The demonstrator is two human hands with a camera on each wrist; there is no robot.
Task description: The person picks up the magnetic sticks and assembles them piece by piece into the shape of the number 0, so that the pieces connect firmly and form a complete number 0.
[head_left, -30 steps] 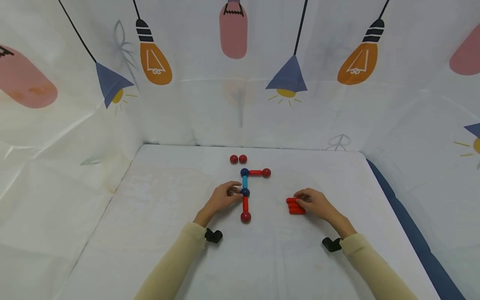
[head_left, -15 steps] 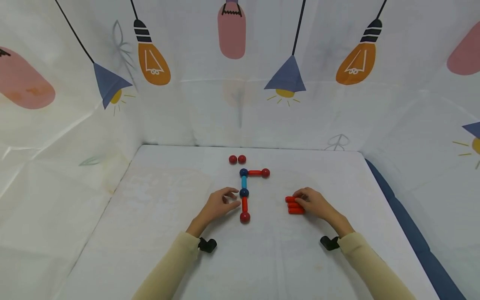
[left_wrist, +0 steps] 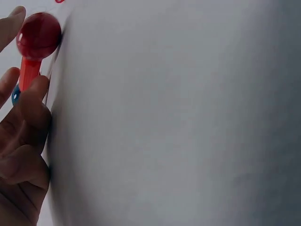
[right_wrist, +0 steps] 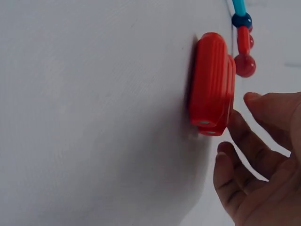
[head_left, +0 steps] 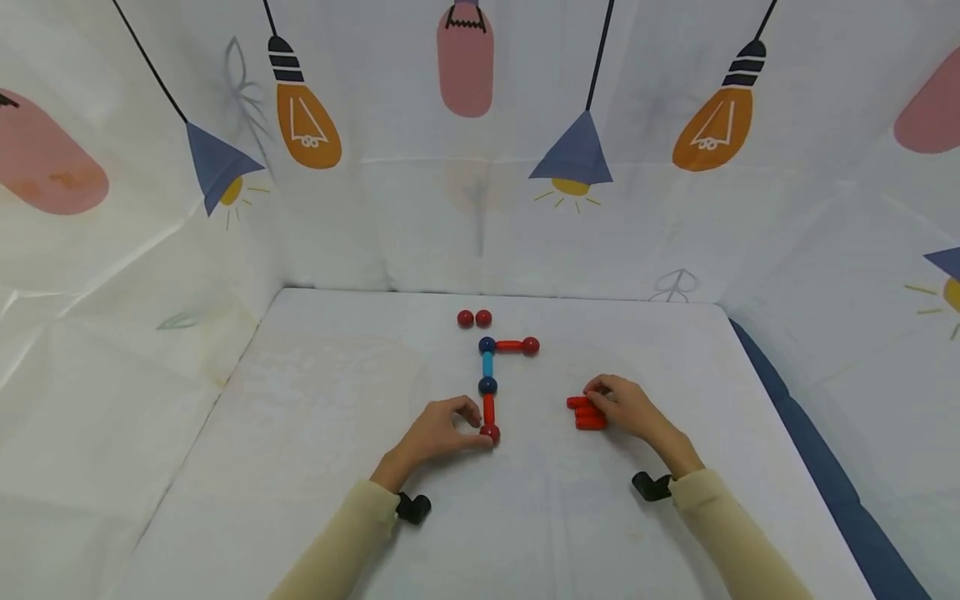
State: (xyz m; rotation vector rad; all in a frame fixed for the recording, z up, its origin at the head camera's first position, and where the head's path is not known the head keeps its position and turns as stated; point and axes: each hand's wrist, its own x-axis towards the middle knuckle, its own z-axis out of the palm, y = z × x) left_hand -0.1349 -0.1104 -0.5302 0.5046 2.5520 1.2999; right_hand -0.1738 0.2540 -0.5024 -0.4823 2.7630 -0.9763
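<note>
In the middle of the head view, two glossy navy balls point(head_left: 487, 385) meet a sky-blue rod point(head_left: 487, 365); the slim connecting rods point(head_left: 489, 408) are bright red, the end balls point(head_left: 531, 345) deep red, like the paired balls point(head_left: 465, 318) above. Right of centre, the stacked rods point(head_left: 591, 423) are plain bright red. Lower in the frame, sleeves point(head_left: 337, 537) are pale yellow. The table point(head_left: 337, 350) is white. Across the top, the white backdrop point(head_left: 420, 225) is printed with orange bulbs, striped black-and-white caps, blue lampshades and pink rounded shapes.

Rods point(head_left: 591, 423) and balls point(head_left: 483, 318) on white tabletop point(head_left: 360, 358)
</note>
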